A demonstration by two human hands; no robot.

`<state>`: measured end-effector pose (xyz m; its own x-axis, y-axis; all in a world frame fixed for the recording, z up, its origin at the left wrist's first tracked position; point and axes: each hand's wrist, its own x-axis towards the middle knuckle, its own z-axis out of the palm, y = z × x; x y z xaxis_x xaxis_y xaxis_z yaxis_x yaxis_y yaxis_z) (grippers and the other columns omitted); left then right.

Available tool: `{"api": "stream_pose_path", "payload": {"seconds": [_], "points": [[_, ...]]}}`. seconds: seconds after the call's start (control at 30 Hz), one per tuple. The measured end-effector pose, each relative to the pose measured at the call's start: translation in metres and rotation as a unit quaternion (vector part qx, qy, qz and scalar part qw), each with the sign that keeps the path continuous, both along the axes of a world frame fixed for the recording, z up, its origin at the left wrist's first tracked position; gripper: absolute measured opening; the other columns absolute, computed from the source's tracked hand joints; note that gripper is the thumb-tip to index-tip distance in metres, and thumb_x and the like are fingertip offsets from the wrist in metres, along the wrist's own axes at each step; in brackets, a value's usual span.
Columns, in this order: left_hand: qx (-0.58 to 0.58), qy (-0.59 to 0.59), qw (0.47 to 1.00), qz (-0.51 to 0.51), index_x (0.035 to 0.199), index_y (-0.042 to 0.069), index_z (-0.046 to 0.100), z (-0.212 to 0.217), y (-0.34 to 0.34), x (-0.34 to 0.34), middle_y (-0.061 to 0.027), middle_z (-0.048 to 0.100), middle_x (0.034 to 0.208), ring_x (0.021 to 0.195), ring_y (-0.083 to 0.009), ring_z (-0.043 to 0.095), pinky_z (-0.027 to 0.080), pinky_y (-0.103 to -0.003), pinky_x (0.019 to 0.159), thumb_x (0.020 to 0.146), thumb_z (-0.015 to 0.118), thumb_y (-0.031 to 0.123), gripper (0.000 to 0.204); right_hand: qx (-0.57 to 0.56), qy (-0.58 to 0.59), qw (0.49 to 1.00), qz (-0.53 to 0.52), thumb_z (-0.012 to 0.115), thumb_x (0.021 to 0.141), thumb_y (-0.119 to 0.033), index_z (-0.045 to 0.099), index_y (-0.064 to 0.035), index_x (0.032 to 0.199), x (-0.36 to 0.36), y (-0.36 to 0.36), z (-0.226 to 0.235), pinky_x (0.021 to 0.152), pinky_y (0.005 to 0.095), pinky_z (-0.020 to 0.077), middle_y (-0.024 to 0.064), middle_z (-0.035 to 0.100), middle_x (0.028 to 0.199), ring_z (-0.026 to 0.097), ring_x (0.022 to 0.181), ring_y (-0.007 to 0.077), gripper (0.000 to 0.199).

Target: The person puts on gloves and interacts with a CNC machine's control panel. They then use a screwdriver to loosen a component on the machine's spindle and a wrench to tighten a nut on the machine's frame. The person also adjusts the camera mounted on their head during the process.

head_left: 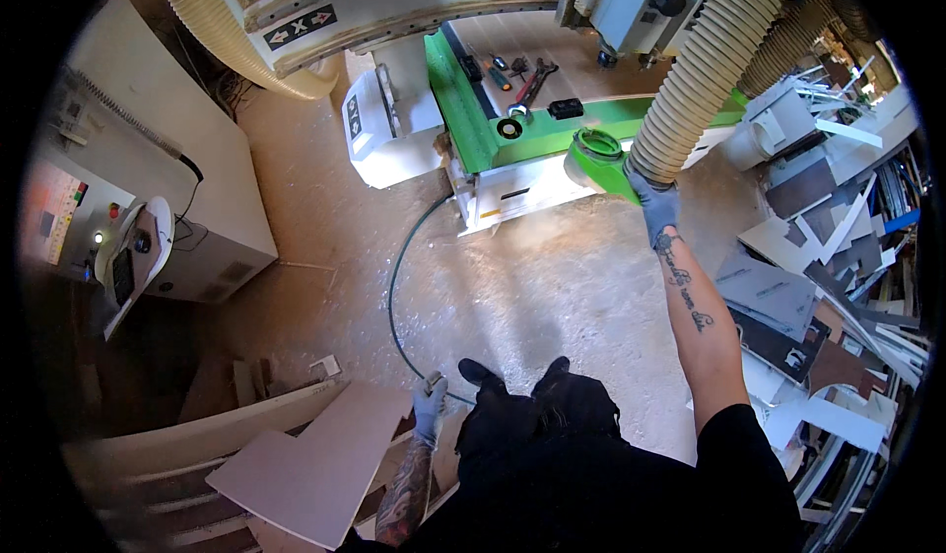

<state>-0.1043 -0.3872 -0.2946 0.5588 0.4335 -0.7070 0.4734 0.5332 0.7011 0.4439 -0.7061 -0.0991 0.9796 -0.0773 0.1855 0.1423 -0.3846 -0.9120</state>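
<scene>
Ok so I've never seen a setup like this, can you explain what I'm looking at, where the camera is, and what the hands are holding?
The camera sits on a person's head, looking down at a dusty workshop floor. Their gloved right hand reaches up and grips a ribbed beige dust hose by its green collar. The gloved left hand hangs low, holding a dark cable that curves across the floor. Ahead is a large green and white machine with hand tools on it. Offcut panels pile up at right.

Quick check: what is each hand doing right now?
Left hand: closed on the black hose.
Right hand: closed on the ribbed duct hose at its green collar.
</scene>
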Motion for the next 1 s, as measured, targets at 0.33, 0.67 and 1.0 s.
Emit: {"api": "stream_pose_path", "payload": {"seconds": [0.33,0.67,1.0], "points": [[0.057,-0.021,0.998,0.010,0.133,0.001,0.063,0.010,-0.047,0.014,-0.0030,0.071,0.105,0.086,-0.0119,0.064,0.051,-0.025,0.072,0.097,0.070,0.020,0.041,-0.060,-0.033,0.997,-0.035,0.093,0.064,-0.050,0.063,-0.0027,0.136,0.021,-0.060,0.012,0.103,0.0380,0.0503,0.0148,0.070,0.130,0.067,0.117,0.0263,0.091],[0.107,0.037,0.993,0.033,0.135,0.002,0.063,0.028,-0.167,0.015,-0.0041,0.071,0.111,0.089,-0.0102,0.065,0.050,-0.024,0.073,0.099,0.068,0.021,0.040,-0.060,-0.049,0.996,-0.041,0.095,0.058,-0.053,0.059,0.0007,0.135,0.082,-0.127,-0.006,0.104,0.0399,0.0494,0.0189,0.065,0.133,0.063,0.121,0.0304,0.100],[0.290,-0.196,0.925,-0.149,0.152,-0.004,0.040,0.129,-0.232,0.251,-0.0240,0.051,0.148,0.137,-0.0326,0.051,0.040,-0.041,0.116,0.090,0.080,0.026,0.079,-0.078,-0.007,0.993,-0.088,0.096,0.055,-0.052,0.054,0.0041,0.134,0.037,-0.114,0.028,0.110,0.0466,0.0401,0.0246,0.055,0.133,0.051,0.122,0.0378,0.105]]}}
